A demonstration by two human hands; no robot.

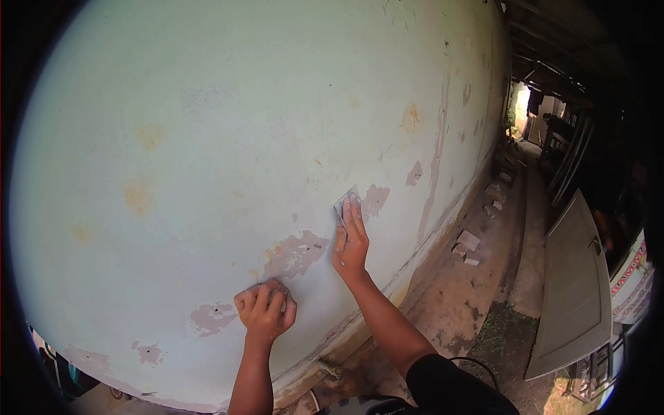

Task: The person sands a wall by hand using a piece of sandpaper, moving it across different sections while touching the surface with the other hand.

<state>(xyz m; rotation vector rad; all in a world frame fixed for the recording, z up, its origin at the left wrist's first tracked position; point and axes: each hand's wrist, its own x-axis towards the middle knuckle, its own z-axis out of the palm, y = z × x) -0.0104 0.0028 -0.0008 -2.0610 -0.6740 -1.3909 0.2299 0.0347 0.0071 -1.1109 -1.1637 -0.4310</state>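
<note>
A pale painted wall (pixel 228 138) fills most of the view, with patches of peeled paint and yellowish stains. My right hand (pixel 351 242) presses a small grey piece of sandpaper (pixel 344 202) flat against the wall beside a bare patch (pixel 375 199). My left hand (pixel 265 308) is curled low on the wall, its fingers closed over what looks like another small grey piece; I cannot tell exactly what it is. A larger bare patch (pixel 296 253) lies between the two hands.
A narrow dirt and concrete alley (pixel 484 277) runs along the wall's foot to the right, with loose bricks (pixel 467 243) on it. A grey door panel (pixel 574 290) stands at the right. A black cable (pixel 477 363) lies near my arm.
</note>
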